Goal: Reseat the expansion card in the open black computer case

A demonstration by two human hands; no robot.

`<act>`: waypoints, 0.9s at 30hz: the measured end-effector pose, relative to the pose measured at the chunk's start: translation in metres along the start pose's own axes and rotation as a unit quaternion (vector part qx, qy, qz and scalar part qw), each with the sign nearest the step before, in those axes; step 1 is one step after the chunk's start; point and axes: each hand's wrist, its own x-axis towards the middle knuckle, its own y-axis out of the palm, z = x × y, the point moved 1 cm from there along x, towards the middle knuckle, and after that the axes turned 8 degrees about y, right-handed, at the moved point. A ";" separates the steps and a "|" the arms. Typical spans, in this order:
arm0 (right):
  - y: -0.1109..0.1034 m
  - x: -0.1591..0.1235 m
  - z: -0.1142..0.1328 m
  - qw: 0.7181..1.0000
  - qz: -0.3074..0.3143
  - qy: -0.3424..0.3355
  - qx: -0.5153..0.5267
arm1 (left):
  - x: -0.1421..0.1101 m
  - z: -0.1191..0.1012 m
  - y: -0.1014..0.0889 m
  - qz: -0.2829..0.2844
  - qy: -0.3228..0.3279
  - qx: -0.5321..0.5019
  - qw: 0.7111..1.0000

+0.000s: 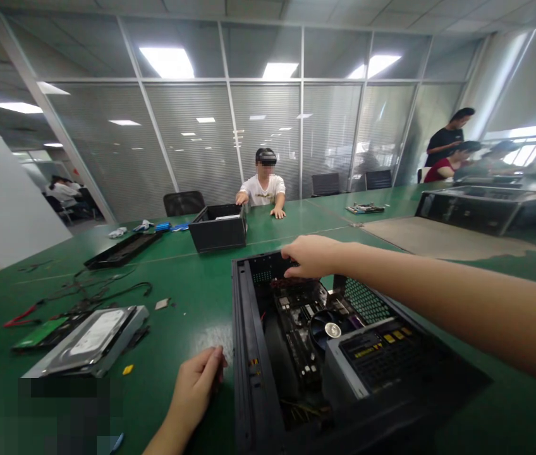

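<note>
Open computer case [243, 303] sits on the green table [201, 284], circuit board [303, 316], fan [333, 330] and power supply [377, 354] inside it. For clean work at the case's far end, I'd go in from above, fingertips only, wrist clear of the fan, no load on the board; free hand could steady the near side wall.

Right arm crosses over the case from the right, right hand [313, 256] at its far rim, fingers bent down; grip or contact, can't tell, fingertips partly hidden. Left hand [198, 382] lies just left of the case, loosely closed, looks empty.
</note>
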 end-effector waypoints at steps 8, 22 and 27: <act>0.099 0.059 -0.016 0.987 0.144 0.003 -0.075 | 0.001 0.004 -0.001 0.032 0.015 0.024 0.999; 0.086 0.060 -0.020 0.986 0.031 -0.123 0.107 | 0.005 -0.012 0.004 0.029 0.032 -0.016 0.999; 0.088 0.057 -0.037 0.942 0.147 -0.155 0.258 | 0.004 -0.008 0.004 0.047 0.035 -0.010 0.998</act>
